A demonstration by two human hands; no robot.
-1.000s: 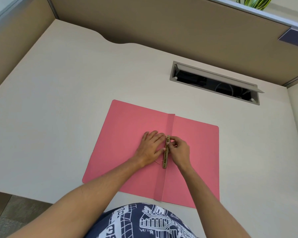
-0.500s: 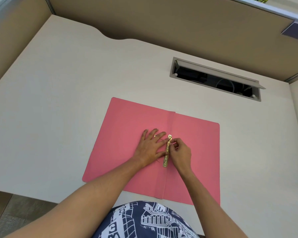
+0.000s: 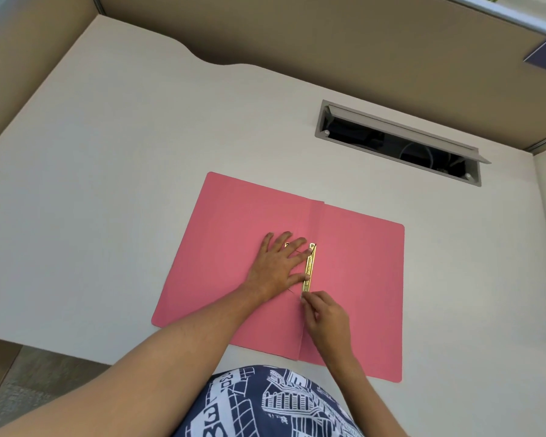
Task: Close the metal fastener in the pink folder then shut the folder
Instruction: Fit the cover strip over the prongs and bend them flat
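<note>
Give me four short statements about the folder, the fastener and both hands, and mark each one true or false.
1. The pink folder lies open flat on the desk. True.
2. The left hand rests flat beside the metal fastener. True.
3. The right hand is at the fastener's far end. False: it is at the near end.
4. The cable hatch in the desk is shut. False: its lid is open.

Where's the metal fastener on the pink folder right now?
In the head view the metal fastener lies along the centre fold of the open pink folder, the left hand against its left side and the right hand at its near end.
</note>
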